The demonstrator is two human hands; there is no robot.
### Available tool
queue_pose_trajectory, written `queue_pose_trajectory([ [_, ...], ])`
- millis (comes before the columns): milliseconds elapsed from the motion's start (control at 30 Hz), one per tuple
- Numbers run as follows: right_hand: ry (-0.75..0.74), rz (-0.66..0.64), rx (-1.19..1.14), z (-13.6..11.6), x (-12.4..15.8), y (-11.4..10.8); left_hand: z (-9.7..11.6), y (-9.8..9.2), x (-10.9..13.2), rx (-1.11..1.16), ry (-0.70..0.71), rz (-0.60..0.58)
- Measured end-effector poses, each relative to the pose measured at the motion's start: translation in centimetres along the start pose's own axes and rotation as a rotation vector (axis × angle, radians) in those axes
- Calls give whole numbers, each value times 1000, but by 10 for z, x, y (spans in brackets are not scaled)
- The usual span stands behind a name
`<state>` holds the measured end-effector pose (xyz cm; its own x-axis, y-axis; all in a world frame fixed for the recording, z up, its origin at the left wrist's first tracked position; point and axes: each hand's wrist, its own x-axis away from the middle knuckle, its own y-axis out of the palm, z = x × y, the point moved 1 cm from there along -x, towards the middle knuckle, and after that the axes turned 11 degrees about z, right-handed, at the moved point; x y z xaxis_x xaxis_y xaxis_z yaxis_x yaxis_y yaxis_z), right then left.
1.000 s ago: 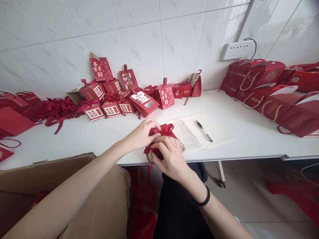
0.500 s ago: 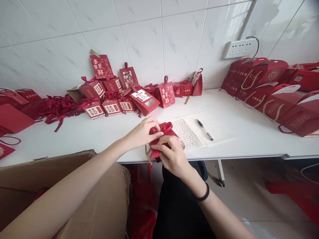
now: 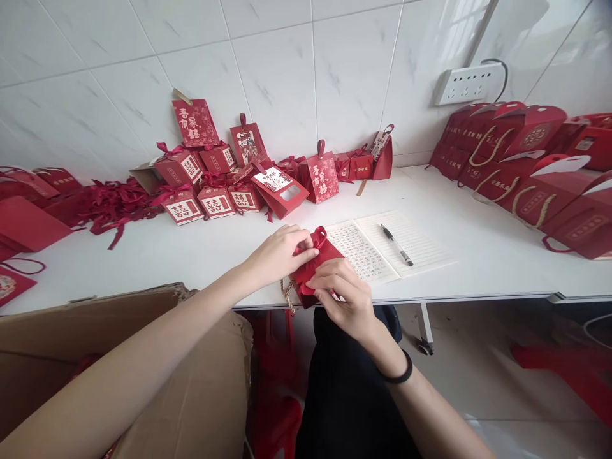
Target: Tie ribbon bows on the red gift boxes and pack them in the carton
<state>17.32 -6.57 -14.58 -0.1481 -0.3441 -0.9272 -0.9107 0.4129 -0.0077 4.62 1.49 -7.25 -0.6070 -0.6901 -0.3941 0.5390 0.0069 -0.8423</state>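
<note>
Fingers of the left hand (image 3: 280, 255) are closed in a pinch on the red ribbon (image 3: 318, 238) atop a small red gift box (image 3: 319, 262), while the right hand (image 3: 347, 299) grasps the box's near side. The box sits at the near edge of the white table (image 3: 191, 255), just left of an open notebook (image 3: 415, 245) with a pen (image 3: 396, 244) on it, and a twisted rope handle (image 3: 287, 294) hangs from the box over the edge. Far across the table a heap of red boxes (image 3: 229, 185) rests against the tiled wall, and a cardboard carton (image 3: 191, 382) stands at the near left.
</note>
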Motion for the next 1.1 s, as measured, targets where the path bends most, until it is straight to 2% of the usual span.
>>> queue_pose_trajectory([
  [200,47,-76,-48,-1,-4,-4,-1,1,-1,102,-106,-57],
  [667,125,-166,-175,0,-8,-10,-3,2,-2,115,-79,-65],
  [867,191,-172,-215,-7,-12,-17,-5,1,-1,122,-53,-74],
  [933,260,-77,-219,-10,-11,-24,-5,1,-1,121,-44,-82],
  [1000,422,75,-160,-9,-11,-32,-6,0,-1,128,-41,-92],
  [1033,533,108,-102,-8,-10,-36,-6,-1,-1,136,-43,-95],
  [1067,648,85,-37,-7,-10,-38,-6,-2,-1,146,-47,-95],
  [1100,754,8,28,-5,-9,-39,-6,-3,-1,155,-53,-95],
])
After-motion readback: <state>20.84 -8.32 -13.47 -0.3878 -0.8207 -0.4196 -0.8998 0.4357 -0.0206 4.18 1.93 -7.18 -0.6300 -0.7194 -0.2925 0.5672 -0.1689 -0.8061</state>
